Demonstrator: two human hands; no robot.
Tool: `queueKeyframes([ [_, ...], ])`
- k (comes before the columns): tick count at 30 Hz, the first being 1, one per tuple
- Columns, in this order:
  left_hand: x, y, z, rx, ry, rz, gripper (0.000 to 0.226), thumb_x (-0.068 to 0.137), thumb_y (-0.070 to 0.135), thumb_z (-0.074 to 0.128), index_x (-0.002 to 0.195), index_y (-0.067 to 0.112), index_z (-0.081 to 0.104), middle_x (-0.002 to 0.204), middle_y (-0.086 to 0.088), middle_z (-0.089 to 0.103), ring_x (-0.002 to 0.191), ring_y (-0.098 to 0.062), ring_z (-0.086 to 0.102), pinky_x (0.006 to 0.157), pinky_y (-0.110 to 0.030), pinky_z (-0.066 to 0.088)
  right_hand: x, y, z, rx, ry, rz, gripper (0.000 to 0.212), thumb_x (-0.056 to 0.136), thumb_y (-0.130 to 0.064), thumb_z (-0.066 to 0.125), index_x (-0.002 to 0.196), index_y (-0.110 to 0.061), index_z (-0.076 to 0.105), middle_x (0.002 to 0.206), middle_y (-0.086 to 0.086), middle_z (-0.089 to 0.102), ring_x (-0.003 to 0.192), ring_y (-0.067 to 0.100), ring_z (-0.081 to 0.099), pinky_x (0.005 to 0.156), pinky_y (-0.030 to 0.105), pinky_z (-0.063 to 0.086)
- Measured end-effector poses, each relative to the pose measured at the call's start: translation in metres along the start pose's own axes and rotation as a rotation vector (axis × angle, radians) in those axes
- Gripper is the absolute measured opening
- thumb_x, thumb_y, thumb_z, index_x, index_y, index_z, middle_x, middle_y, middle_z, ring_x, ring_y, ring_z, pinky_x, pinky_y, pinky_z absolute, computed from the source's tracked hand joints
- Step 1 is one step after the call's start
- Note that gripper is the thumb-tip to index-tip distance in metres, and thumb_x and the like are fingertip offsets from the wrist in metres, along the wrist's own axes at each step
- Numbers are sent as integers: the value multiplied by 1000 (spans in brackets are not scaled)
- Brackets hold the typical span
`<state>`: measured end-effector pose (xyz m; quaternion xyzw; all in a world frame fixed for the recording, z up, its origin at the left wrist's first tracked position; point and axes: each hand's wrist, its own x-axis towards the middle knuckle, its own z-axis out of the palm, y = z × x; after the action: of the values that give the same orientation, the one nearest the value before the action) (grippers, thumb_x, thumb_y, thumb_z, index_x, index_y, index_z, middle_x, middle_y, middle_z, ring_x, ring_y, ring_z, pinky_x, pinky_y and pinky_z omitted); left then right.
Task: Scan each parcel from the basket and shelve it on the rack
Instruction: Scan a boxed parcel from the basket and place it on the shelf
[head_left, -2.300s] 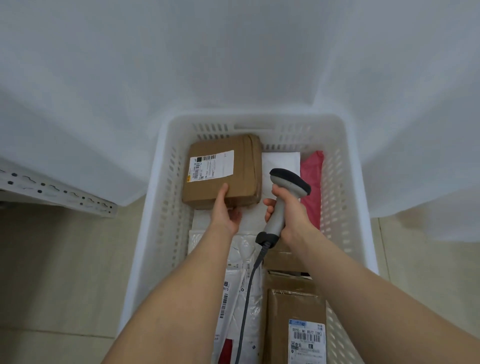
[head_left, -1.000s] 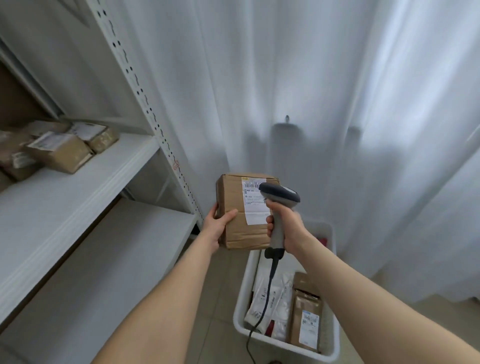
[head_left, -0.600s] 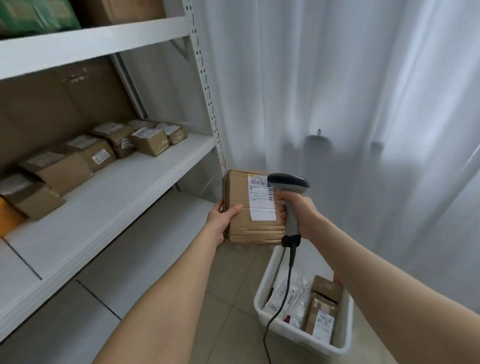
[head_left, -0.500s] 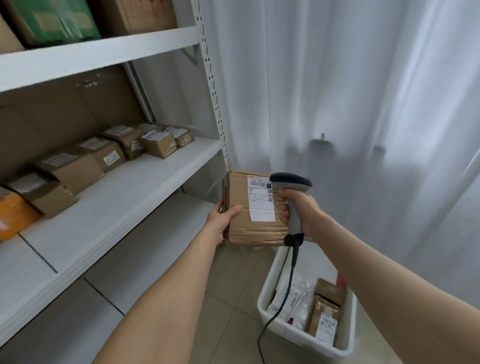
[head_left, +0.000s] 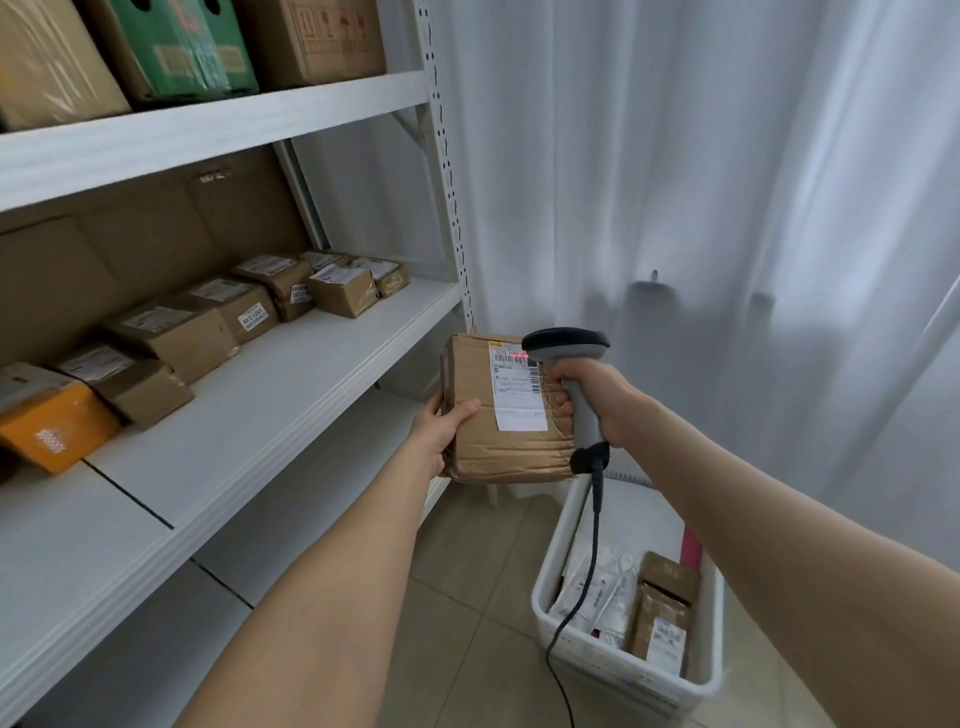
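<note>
Left grip clasps the parcel; right grip clenches the scanner, hiding the parcel's three-o'clock edge. Basket at five o'clock, rack at nine; label seemingly red-lit.

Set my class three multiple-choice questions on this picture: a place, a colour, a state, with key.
1. Where is the white plastic basket?
A. on a table
B. on the beige tiled floor
C. on a chair

2. Which colour is the non-brown box on the white middle shelf?
A. blue
B. orange
C. black

3. What is the grey handheld scanner doing?
A. lying in the basket
B. hanging on a hook
C. shining red light on the label of the brown cardboard parcel

1 B: tiles surround it. 2 B: its side is orange. 3 C: a red line crosses the label.
</note>
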<state>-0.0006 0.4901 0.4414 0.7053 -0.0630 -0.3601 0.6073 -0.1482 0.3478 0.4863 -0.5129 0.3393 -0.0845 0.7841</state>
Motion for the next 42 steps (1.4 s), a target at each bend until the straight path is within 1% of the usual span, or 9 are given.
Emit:
queueKeyframes([
  [7,4,0,-14,2,17,-15,69,83,32,72,144,31,38,121,-8,57,84,-24,57,58,-34,47,-12,-11,14,-11,10,24,20,93,-17,54,75,-8,56,51,1,52,38,11,45,39,18,40],
  [17,3,8,-21,-3,57,-22,65,83,34,72,141,31,41,116,-7,58,86,-26,57,60,-38,47,-13,-23,24,-43,6,27,21,94,-16,52,74,-9,54,46,1,53,34,10,46,37,16,40],
  [24,-5,19,-26,-54,125,-34,65,82,40,71,140,29,42,118,-9,58,89,-28,56,73,-48,48,-3,-27,27,-6,-81,25,19,91,-20,60,77,-8,59,54,2,55,43,12,48,44,23,43],
  [26,-9,25,-30,-88,160,-33,62,83,44,68,137,26,44,118,-10,59,93,-30,56,75,-51,49,0,-29,29,4,-71,6,16,89,-21,64,83,-7,59,58,4,55,46,15,49,50,26,45],
  [30,-16,40,-43,-192,268,-18,52,86,49,62,128,22,48,116,-9,58,103,-31,55,89,-55,49,6,-31,39,94,9,-82,11,88,-13,67,90,-7,57,61,5,51,47,15,50,46,25,48],
  [34,-21,54,-61,-286,381,12,55,86,52,61,128,19,48,122,-9,58,110,-30,55,94,-54,47,21,-33,58,70,35,-126,19,87,-15,69,100,-8,57,75,7,52,62,18,53,69,37,55],
  [37,-18,66,-80,-356,442,24,59,87,52,60,133,19,46,125,-9,58,113,-31,55,94,-56,45,35,-34,83,81,-12,-121,21,87,-19,71,102,-8,61,80,8,56,69,21,56,87,45,52],
  [40,-8,79,-105,-436,465,-2,58,85,47,63,131,16,45,117,-10,58,108,-33,55,89,-61,46,53,-36,113,124,-85,-125,39,85,-24,73,119,-10,60,84,7,61,73,22,60,67,37,53],
  [42,3,85,-123,-480,462,-18,58,83,44,66,128,15,45,112,-10,56,106,-34,54,87,-64,45,70,-38,133,161,-110,-106,44,82,-26,76,120,-10,60,83,5,61,72,22,61,60,35,50],
])
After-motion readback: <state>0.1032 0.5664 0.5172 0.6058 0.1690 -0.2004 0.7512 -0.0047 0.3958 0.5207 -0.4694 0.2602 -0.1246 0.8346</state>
